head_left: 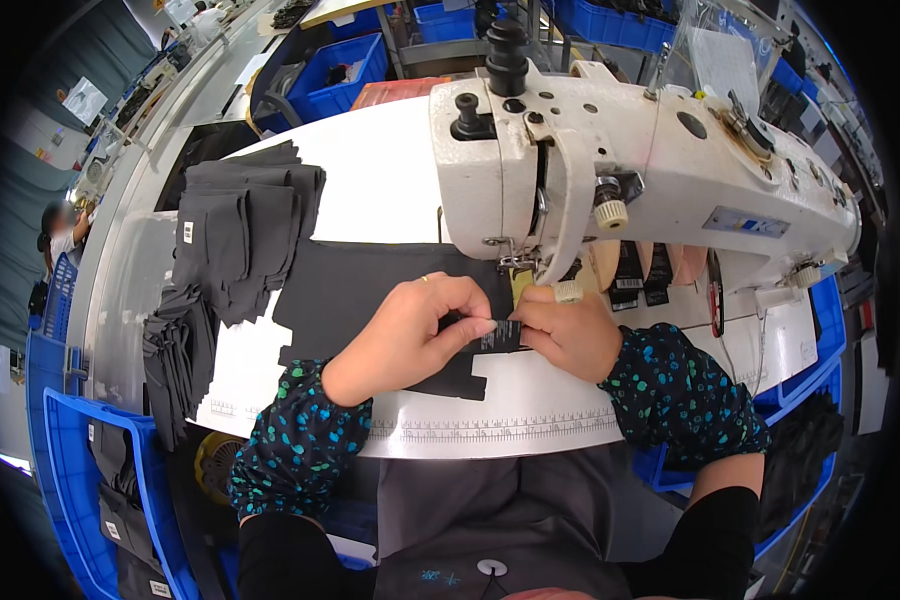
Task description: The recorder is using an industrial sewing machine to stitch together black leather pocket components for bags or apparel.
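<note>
A small black printed label (pixel 498 338) is pinched between both hands, just in front of the sewing machine's needle area. My left hand (pixel 415 330) has thumb and forefinger closed on its left part. My right hand (pixel 578 330) grips its right end with curled fingers. Under the hands a dark grey fabric piece (pixel 345 285) lies flat on the white table. The white sewing machine (pixel 530 170) stands right behind, its presser foot (pixel 517 262) close beyond my right fingers. Whether the fabric's edge reaches under the foot is hidden by my hands.
Stacked dark grey fabric pieces (pixel 235 225) lie on the table's left, with more pieces (pixel 178 350) hanging off its edge. A ruler strip (pixel 490 430) runs along the front edge. Small scissors (pixel 715 292) and more black labels (pixel 627 275) are at right. A blue crate (pixel 60 440) stands lower left.
</note>
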Motion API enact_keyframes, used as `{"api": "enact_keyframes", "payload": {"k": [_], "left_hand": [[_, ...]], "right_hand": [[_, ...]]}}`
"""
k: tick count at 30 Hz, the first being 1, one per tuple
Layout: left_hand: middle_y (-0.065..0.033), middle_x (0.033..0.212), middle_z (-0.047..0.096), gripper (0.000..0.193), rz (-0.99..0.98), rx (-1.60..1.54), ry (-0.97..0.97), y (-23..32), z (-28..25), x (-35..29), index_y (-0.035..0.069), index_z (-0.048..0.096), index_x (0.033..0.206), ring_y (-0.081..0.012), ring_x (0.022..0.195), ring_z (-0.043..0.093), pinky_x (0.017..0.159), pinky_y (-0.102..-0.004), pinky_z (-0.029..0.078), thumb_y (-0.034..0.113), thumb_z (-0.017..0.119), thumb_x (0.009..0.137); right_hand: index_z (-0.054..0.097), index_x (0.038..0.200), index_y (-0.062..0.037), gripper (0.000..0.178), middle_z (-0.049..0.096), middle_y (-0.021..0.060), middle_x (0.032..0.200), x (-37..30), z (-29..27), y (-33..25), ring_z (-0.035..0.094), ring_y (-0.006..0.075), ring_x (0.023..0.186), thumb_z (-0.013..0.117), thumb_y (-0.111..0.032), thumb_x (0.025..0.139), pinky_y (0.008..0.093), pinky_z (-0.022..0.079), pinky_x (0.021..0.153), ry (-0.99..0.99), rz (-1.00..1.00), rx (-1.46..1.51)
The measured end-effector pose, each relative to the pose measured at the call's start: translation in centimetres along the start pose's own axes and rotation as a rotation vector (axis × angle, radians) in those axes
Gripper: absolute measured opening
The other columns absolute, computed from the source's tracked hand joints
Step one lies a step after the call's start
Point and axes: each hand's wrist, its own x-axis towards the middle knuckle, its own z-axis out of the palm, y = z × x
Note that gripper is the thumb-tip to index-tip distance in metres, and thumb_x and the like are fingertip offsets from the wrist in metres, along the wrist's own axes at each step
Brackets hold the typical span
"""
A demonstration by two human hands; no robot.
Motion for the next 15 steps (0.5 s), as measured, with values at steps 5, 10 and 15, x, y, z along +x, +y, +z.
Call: {"api": "enact_keyframes", "payload": {"k": [5,10,15], "left_hand": [[-0.0101,0.088,0.066,0.010,0.136,-0.078,-0.160,1.1,1.2,-0.9,0.001,0.067,0.094,-0.0269,0.081,0.064,0.074,-0.0353,0.052,0.004,0.074,0.088],[-0.0069,0.088,0.067,0.008,0.179,-0.116,-0.326,1.7,3.3,-2.3,0.004,0.065,0.090,-0.0301,0.084,0.064,0.074,-0.0392,0.051,0.007,0.072,0.088],[-0.0073,0.086,0.066,0.009,0.133,-0.129,-0.445,1.7,4.1,-2.2,0.004,0.064,0.090,-0.0299,0.083,0.065,0.073,-0.0400,0.051,0.009,0.071,0.089]], "right_hand": [[0.069,0.094,-0.0107,0.014,0.066,0.0067,0.086,0.2,-0.2,-0.1,0.066,0.0288,0.078,0.070,-0.024,0.091,0.0402,0.050,0.067,-0.002,0.067,0.120],[0.068,0.095,-0.0087,0.015,0.065,0.0057,0.091,0.6,-1.7,-0.7,0.066,0.0281,0.082,0.071,-0.022,0.090,0.0387,0.051,0.070,-0.115,0.010,0.151],[0.068,0.091,-0.0071,0.014,0.065,0.0045,0.090,0.4,-0.9,0.5,0.066,0.0268,0.082,0.072,-0.021,0.089,0.0380,0.051,0.070,-0.086,-0.080,0.188]]}}
